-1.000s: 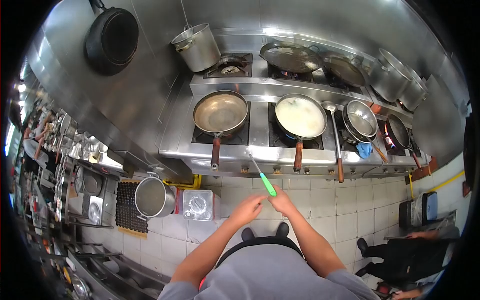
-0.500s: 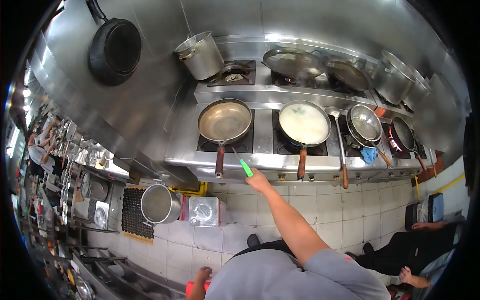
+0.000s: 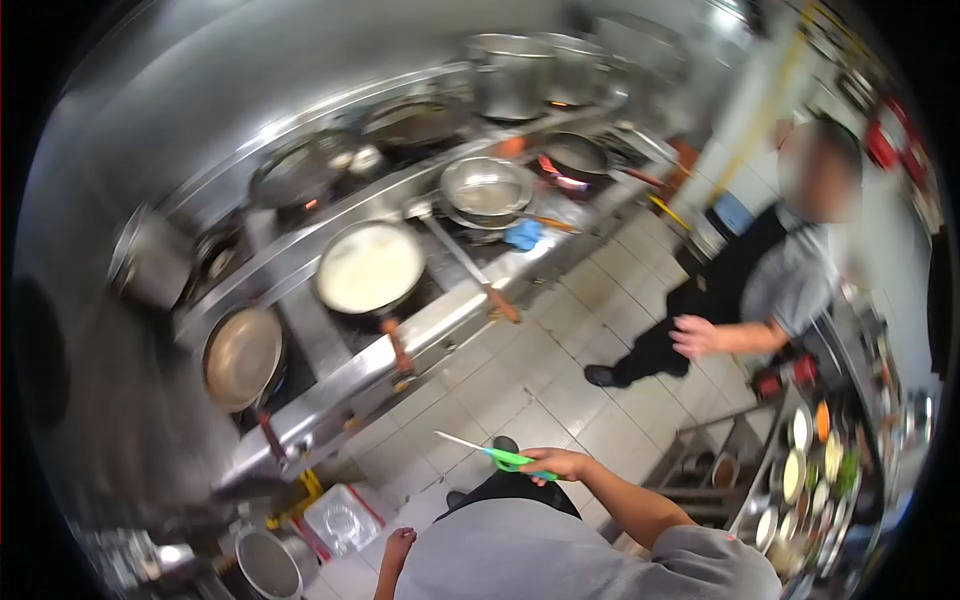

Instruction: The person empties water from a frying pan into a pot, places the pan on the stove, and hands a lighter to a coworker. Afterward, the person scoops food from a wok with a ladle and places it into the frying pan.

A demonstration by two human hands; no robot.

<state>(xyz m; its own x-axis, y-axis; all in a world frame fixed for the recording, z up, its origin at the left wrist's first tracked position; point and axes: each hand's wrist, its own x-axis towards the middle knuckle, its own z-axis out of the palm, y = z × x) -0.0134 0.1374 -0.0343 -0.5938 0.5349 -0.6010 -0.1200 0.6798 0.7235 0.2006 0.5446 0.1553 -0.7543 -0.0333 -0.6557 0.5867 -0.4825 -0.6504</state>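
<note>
A long-necked lighter [image 3: 512, 462] with a bright green handle and a thin metal stem is gripped in my right hand [image 3: 556, 465]. Its stem points left, over the floor in front of my body and apart from the stove. My left hand [image 3: 401, 540] hangs low by my side, small in view, with its fingers curled and no object visible in it. On the front burners stand a bare brownish frying pan [image 3: 243, 360] and a pan of white liquid [image 3: 370, 268]. A long-handled ladle [image 3: 462, 253] lies on the stove beside the liquid.
A co-worker [image 3: 740, 280] stands right of the stove, one hand extended. Flames burn under a small pan [image 3: 577, 154] near strainers [image 3: 487, 188] and a blue cloth [image 3: 524, 235]. Stockpots [image 3: 510, 80] stand behind. A pot [image 3: 268, 565] and lidded container [image 3: 342, 520] sit lower left; ingredient bowls [image 3: 794, 475] lie right.
My view has turned right, bringing the co-worker and ingredient bowls into fuller view. My right hand has drawn the lighter back from the left frying pan toward my body.
</note>
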